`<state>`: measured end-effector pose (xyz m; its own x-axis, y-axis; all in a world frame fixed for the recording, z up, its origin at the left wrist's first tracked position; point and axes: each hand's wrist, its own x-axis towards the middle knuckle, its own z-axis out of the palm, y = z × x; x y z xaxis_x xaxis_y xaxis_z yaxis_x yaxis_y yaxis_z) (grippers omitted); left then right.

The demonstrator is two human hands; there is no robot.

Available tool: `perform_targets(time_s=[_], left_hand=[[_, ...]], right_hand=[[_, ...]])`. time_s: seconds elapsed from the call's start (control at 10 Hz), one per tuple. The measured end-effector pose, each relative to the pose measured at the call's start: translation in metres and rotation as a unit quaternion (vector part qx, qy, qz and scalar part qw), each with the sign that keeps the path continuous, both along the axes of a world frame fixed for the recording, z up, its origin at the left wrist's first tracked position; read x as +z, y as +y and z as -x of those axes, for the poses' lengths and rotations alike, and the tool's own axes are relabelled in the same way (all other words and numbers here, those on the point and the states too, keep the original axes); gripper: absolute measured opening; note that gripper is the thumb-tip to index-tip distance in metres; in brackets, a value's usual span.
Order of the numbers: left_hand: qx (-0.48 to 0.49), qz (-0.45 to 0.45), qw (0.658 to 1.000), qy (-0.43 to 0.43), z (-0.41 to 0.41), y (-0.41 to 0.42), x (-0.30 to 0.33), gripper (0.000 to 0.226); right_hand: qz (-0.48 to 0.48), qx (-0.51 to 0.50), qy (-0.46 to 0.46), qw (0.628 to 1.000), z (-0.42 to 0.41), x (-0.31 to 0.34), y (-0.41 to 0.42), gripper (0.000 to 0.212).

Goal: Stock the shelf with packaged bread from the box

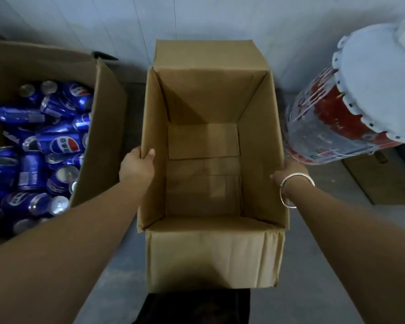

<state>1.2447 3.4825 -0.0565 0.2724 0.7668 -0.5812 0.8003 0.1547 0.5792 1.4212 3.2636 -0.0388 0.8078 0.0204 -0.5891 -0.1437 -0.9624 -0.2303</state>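
My left hand grips the left wall of the plain brown corrugated cardboard box, thumb hooked over the rim to the inside, fingers on the outside. My right hand holds the right wall at about the same height; thumb tip shows at the rim, the other fingers are hidden behind the wall, so I cannot tell how they lie. A thin silver bangle sits on that wrist.

The box is upright, open at the top, all four flaps standing or folded out; the near flap hangs down toward me, the far flap stands up against the pale wall. Inside I see only the bottom flaps, bare cardboard with a faint taped seam. The box sits between my arms over the grey floor.

Left of the box, nearly touching it, a larger open brown carton holds loose blue Pepsi cans. Right of the box stands a big clear water jug with a red label.
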Motion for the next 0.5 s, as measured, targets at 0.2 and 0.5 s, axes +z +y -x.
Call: perform_targets(time_s=[0.2, 0.5], left_hand=[[-0.021, -0.054, 0.998, 0.016, -0.002, 0.004, -0.011, 0.040], [-0.011, 0.038, 0.998, 0.041, 0.007, 0.013, 0.085, 0.057]], right_hand=[[0.028, -0.009, -0.036, 0.999, -0.001, -0.008, 0.013, 0.036], [0.018, 0.028, 0.102, 0.994, 0.030, 0.103, 0.018, 0.063]])
